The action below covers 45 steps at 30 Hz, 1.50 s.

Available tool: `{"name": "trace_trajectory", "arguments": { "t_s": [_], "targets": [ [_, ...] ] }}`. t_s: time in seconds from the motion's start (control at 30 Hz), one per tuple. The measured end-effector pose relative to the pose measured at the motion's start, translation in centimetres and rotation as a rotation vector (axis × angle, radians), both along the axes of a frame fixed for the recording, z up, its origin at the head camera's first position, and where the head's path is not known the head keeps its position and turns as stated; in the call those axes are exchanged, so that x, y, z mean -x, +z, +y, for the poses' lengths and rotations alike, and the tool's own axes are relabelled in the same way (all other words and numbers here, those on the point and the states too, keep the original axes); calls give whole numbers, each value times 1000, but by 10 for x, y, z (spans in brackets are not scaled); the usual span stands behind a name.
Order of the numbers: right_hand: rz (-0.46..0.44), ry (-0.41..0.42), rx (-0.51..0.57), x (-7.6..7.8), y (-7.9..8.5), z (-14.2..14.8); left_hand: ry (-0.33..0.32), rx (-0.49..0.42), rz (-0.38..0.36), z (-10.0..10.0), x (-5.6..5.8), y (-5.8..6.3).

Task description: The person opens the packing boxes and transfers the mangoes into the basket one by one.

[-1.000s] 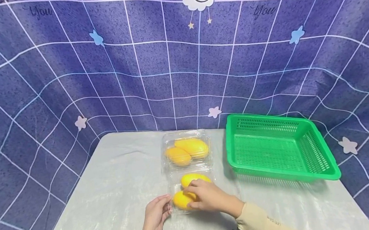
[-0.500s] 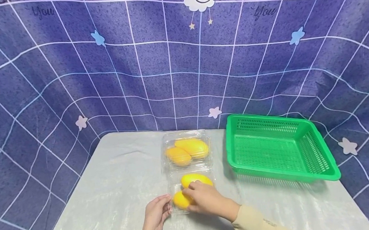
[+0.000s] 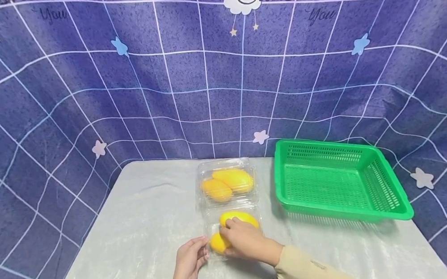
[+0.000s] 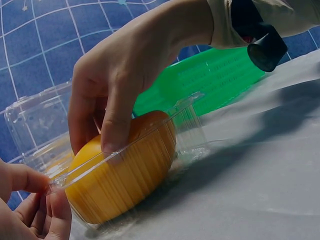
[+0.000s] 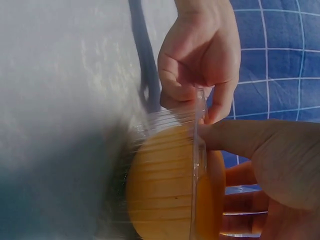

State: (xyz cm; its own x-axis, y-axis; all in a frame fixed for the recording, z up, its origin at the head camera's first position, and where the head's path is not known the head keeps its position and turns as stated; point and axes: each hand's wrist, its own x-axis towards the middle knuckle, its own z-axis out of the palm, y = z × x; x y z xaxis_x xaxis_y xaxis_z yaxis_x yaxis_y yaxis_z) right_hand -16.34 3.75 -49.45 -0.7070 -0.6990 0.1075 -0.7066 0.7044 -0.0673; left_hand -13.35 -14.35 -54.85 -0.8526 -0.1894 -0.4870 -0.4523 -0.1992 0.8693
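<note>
Two yellow mangoes lie in a clear plastic container (image 4: 188,117) at the table's near middle. My right hand (image 3: 249,242) reaches down into it and grips the nearer mango (image 3: 218,244), thumb on one side and fingers on the other. That mango (image 4: 125,175) shows through the ribbed wall in the left wrist view. The farther mango (image 3: 244,218) sits just beyond my right fingers. At the container's left edge, my left hand (image 3: 188,259) pinches the rim between thumb and fingers. My right hand hides part of both mangoes in the head view.
Directly behind, a clear plastic box (image 3: 202,204) holds two more mangoes (image 3: 233,180); whether it joins the near container I cannot tell. A green perforated basket (image 3: 345,212) stands at the back right of the grey-covered table (image 3: 135,229). A blue patterned curtain (image 3: 188,107) hangs behind.
My right hand has shifted slightly left and settled further over the nearer mango, covering more of it. My left hand keeps its place on the rim.
</note>
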Motion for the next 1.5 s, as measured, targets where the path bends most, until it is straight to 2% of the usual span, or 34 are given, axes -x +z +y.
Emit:
{"name": "trace_trajectory", "arguments": {
  "t_s": [0.3,0.67,0.97,1.17,1.33,1.5],
  "targets": [
    [36,-25,-59,7,2,-13,4,11,1,-1,2,0],
    [-21,-28,-34,8,8,-6,14,10,-42,1,2,-2],
    [-35,13,65,11,-1,6,7,16,-15,1,0,-1],
    [-59,91,135,14,-6,19,5,23,-20,1,1,-2],
    [-14,158,101,13,-6,19,-3,16,-7,0,1,-1],
    [16,128,54,9,-5,12,-4,16,-9,-1,1,0]
  ]
}}
